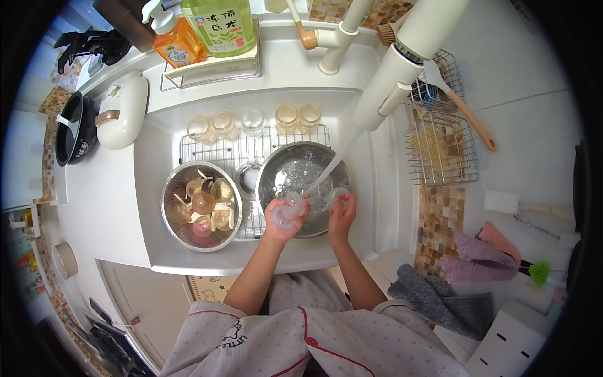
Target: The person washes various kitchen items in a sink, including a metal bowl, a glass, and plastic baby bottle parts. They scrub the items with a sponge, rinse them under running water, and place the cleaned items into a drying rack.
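My left hand (285,222) holds several translucent silicone pieces (285,216), which look like baby bottle nipples, over the near-left rim of a steel basin (264,165). In my right hand (342,217) is another clear round silicone piece (337,195), pinched at the fingertips above the basin's right side. Water fills the basin, and a stream (337,160) from the white faucet (377,110) pours in between my hands. On the left stands a perforated steel colander (166,207) holding amber domed caps (203,203) and white parts with straws or handles.
Several amber and clear bottles (286,118) line the sink's back wall, behind a wire rack (207,151). Soap bottles (219,28) stand on a ledge shelf. Wire baskets (440,151) hang at right, above towels (485,257). A white lidded appliance (123,110) sits on the left counter.
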Action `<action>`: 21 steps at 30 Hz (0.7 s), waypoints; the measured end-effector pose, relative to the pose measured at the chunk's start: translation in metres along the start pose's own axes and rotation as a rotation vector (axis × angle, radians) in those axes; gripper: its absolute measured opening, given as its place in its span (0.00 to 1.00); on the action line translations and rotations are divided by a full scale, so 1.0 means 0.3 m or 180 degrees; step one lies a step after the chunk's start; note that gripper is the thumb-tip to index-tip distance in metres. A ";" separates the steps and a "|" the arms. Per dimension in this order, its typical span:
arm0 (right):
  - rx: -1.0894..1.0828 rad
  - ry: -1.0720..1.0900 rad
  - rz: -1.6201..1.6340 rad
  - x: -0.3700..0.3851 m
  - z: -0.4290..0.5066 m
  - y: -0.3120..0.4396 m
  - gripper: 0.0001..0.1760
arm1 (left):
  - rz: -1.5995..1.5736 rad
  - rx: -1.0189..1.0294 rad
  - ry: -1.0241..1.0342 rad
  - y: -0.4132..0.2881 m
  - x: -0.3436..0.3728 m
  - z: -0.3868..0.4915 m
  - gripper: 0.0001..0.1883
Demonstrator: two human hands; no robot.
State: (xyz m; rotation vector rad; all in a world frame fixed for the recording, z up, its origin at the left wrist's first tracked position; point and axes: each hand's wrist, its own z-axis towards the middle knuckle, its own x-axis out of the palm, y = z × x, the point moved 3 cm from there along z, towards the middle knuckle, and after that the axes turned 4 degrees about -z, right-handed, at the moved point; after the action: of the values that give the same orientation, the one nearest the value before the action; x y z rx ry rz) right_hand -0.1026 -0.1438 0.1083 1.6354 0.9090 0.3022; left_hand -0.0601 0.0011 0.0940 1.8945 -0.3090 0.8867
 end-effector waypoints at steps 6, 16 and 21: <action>0.1611 0.0854 0.1203 0.000 0.000 -0.011 0.15 | -0.0156 -0.0165 0.0622 0.042 0.080 0.010 0.25; 0.3417 0.1828 0.2604 0.007 -0.071 0.007 0.24 | 0.0039 -0.0517 0.1313 0.080 0.152 0.011 0.23; 0.3310 0.0954 0.2762 0.022 -0.083 -0.049 0.27 | 0.0098 -0.0542 0.1343 0.062 0.147 -0.009 0.24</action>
State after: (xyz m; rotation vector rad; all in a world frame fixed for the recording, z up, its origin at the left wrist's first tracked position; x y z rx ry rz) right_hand -0.1199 -0.1213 0.1001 2.9904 0.5063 0.7604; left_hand -0.0407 0.0015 0.1378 1.5062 -0.1503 1.2129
